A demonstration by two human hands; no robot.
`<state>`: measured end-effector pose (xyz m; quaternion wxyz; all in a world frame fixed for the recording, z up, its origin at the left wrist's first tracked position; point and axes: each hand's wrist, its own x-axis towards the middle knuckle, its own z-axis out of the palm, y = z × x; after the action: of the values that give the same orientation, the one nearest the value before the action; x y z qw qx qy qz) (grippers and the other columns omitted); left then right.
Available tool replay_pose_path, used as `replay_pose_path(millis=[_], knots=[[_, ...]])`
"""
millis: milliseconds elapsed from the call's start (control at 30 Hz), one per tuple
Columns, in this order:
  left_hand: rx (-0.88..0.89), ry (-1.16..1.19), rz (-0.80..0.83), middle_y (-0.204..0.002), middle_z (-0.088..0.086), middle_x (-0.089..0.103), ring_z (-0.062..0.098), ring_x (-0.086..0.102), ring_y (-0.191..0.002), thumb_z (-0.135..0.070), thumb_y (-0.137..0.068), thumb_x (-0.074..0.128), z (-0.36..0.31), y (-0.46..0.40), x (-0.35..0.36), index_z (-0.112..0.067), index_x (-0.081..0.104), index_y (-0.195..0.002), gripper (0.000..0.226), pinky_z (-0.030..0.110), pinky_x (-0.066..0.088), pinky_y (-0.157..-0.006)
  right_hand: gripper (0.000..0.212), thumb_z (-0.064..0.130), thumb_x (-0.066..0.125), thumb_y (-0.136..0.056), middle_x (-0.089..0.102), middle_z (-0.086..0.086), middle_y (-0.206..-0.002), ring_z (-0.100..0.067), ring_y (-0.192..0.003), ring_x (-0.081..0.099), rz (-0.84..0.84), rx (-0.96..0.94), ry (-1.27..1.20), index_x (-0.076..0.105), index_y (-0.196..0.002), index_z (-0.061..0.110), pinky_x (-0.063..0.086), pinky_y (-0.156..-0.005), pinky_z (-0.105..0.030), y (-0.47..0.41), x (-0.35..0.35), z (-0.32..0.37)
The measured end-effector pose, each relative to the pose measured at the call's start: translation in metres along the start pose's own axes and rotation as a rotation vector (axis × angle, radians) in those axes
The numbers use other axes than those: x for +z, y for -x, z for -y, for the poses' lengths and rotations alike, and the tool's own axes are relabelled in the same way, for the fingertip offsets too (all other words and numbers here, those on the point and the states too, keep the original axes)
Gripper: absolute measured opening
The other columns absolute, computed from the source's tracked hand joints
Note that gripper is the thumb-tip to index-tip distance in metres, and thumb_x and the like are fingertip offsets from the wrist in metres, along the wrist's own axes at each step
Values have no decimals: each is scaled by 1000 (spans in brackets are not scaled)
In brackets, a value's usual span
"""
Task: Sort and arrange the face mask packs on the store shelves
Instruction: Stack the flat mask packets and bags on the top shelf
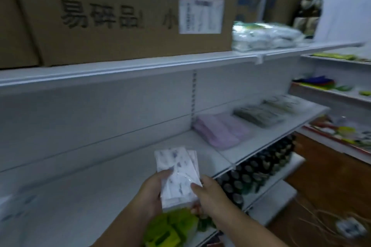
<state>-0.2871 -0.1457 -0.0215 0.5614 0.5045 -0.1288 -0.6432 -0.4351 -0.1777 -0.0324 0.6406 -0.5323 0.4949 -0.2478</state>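
Observation:
Both my hands hold a small stack of white face mask packs with blue print (177,174) above the front edge of the middle shelf (100,186). My left hand (151,194) grips the stack's left side, thumb on top. My right hand (208,192) pinches its right edge. Farther right on the same shelf lie pink mask packs (218,131), then grey-green packs (259,115) and clear packs (283,102). Green packs (172,228) sit just below my hands. The whole view is blurred.
Big cardboard boxes (112,16) fill the top shelf, with a bundle of white-green packs (265,36) to their right. Dark bottles (259,172) stand in rows on the lower shelf. Another shelf unit with colourful goods (341,86) stands at the right.

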Motion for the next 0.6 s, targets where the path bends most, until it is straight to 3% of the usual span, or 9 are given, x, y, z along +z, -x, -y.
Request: replay_pose_path(millis=[100,267,333,433,500,567,600], knots=[[-11,-44,95,-102,27,70,40,68,-89,-22,-93,53,11,-16,61,3,63,-109,31,46,53,-75,15,20,48,-98,66,-12,-91,-15,-49,60,-61,39,-55,55,-111,19,47,-47,-24,13,-64,0],[-17,-174,204,-91,26,72,39,71,-74,-15,-92,54,42,-46,169,5,61,-109,27,40,57,-56,37,12,42,-95,68,-10,-83,-16,-45,55,-246,-69,-17,51,-125,31,43,-43,-26,37,-160,-7],[-35,-238,226,-95,26,71,41,70,-79,-13,-91,55,62,-58,216,6,60,-111,29,42,57,-61,46,10,39,-94,68,-5,-74,-14,-42,52,-296,-93,7,47,-127,41,41,-41,-22,50,-204,-8],[-45,-339,275,-86,25,71,39,70,-72,-14,-93,50,94,-68,293,4,60,-109,26,40,55,-60,44,8,38,-96,63,2,-66,-6,-38,52,-381,-124,-10,49,-125,39,37,-39,-16,67,-279,-12],[-53,-383,338,-76,21,72,32,71,-64,-13,-95,48,114,-73,343,4,61,-103,23,33,55,-51,44,15,36,-98,63,1,-72,-8,-46,55,-448,-95,16,44,-135,38,40,-43,-18,74,-326,-14],[-28,-432,346,-61,12,71,22,69,-50,-11,-96,50,130,-78,386,2,61,-96,17,26,50,-37,52,23,36,-99,63,-5,-85,-12,-51,55,-518,-49,37,27,-147,42,42,-44,-21,81,-370,-17],[-30,-445,358,-66,13,72,23,71,-56,-11,-96,51,136,-81,406,2,61,-101,17,27,52,-42,54,23,36,-99,63,-6,-89,-12,-50,55,-545,-42,27,22,-147,43,42,-43,-20,83,-390,-17]])
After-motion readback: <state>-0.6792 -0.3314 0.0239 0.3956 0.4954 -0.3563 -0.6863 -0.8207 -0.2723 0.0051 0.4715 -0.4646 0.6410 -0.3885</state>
